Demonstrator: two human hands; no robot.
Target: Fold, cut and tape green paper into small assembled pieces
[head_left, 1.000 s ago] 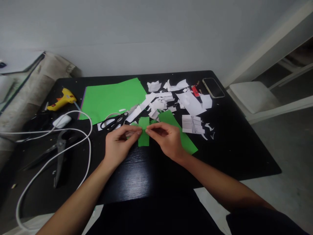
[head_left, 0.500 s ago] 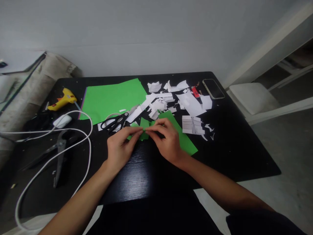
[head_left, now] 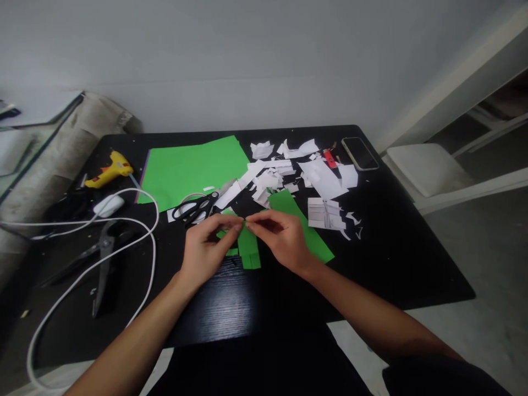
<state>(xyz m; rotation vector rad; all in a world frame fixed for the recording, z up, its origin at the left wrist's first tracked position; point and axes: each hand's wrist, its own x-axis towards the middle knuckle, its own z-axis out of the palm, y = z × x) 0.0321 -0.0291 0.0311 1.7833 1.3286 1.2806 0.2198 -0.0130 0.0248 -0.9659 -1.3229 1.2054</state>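
Note:
My left hand [head_left: 206, 247] and my right hand [head_left: 280, 236] meet over the middle of a black table [head_left: 396, 258]. Both pinch the top edge of a small green paper strip [head_left: 249, 252], thumbs and forefingers closed on it. The strip hangs down between the hands toward me. A larger green paper piece [head_left: 307, 231] lies under and right of my right hand. Black scissors [head_left: 196, 209] lie just beyond my left hand.
A big green sheet [head_left: 193, 168] lies at the back. White paper scraps [head_left: 297, 176] are scattered behind my hands, with a phone [head_left: 359, 153] at the back right. A yellow glue gun [head_left: 109, 168], white cable [head_left: 103, 253] and dark pliers [head_left: 101, 258] lie on the left.
The green strip, folded short half a second ago, now hangs longer below my fingers. My hands have shifted slightly toward me.

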